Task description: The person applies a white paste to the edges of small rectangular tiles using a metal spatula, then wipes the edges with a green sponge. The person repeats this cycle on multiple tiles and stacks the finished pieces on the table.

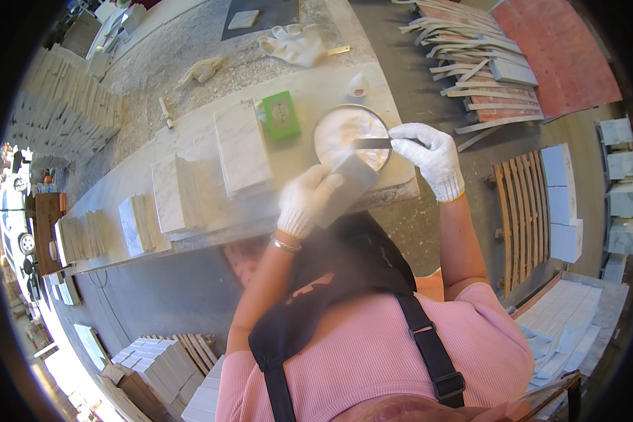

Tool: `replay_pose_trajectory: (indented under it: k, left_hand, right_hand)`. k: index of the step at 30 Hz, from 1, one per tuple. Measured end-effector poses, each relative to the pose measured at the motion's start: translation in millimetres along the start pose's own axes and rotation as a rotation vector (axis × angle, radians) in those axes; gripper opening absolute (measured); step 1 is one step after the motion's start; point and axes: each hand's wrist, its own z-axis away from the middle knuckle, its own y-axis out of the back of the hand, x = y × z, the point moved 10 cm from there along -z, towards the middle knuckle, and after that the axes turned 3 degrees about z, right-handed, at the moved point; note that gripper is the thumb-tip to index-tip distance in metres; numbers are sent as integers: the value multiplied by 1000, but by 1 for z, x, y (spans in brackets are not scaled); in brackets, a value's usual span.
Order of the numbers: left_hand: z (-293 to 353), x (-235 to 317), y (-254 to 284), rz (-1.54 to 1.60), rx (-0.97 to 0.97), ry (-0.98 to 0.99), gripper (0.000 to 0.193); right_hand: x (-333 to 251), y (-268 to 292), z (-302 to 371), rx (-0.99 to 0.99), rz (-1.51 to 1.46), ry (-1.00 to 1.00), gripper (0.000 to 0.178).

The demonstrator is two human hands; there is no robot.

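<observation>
**Inspector:** The bench is a long pale stone slab, dusty, running from lower left to upper right.

**Clerk:** And what rests on it?

**Inspector:** At the near right end stands a round metal bowl of white paste. Just beside it, to the left, lies a green box, and behind the bowl a small white bottle. A flat stack of marble tiles sits left of the box. Further left, more tiles stand on edge in rows.

**Clerk:** And the far side?

**Inspector:** A pair of white gloves, a tan glove and a grey tile lie well apart there.
</observation>
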Motion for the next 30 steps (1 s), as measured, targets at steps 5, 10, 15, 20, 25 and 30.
replay_pose_trajectory:
  k: [5,10,15,20,25,30]
  left_hand:
    - [-1,-2,0,20,-12,11,45]
    - [-3,-8,-2,141,-23,21,48]
    - [-7,-24,-9,219,-76,84,50]
    - [-10,-30,-14,347,-82,91,41]
    - [0,-13,-7,414,-98,32,45]
    - [-1,-10,-6,420,-124,76,47]
  right_hand:
    - [4,7,-4,56,65,34,17]
    - [8,6,-12,96,283,63,16]
    - [23,-19,-29,-71,387,21,22]
    - [48,-1,-70,34,358,-4,39]
    - [66,-18,-147,94,442,196,60]
    - [100,-54,-176,-222,117,66,39]
